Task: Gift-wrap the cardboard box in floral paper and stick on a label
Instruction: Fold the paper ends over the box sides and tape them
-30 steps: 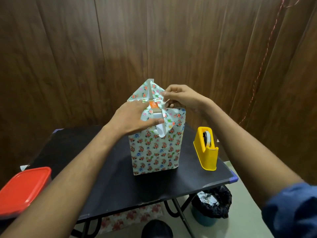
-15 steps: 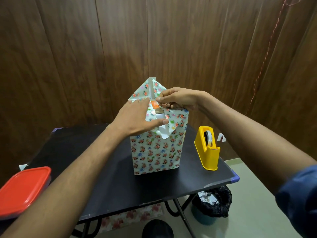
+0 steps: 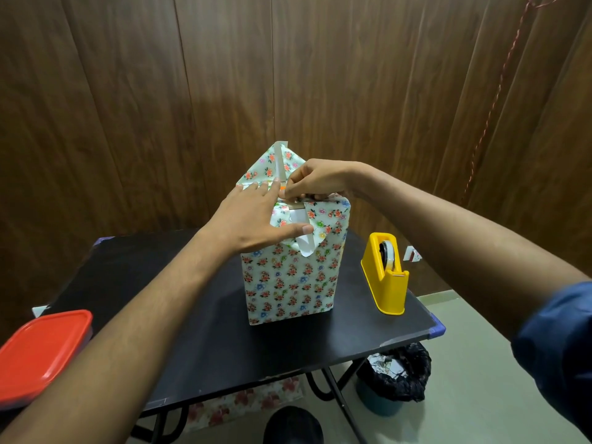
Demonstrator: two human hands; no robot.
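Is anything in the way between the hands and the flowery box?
No, nothing. Both hands already touch the box. The left hand lies flat on the folded paper at the top. The right hand pinches the paper there.

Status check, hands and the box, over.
Left hand flat, pressing paper on box top. Right hand pinching top fold. Far flap upright. Nothing obstructing.

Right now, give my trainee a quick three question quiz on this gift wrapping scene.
1. True or false: the yellow tape dispenser stands on the black table, apart from the wrapped box.
2. Which hand lies flat with straight fingers on the paper: the left hand or the right hand?
3. What colour is the container lid at the table's left edge?

Key: 1 true; 2 left; 3 red.
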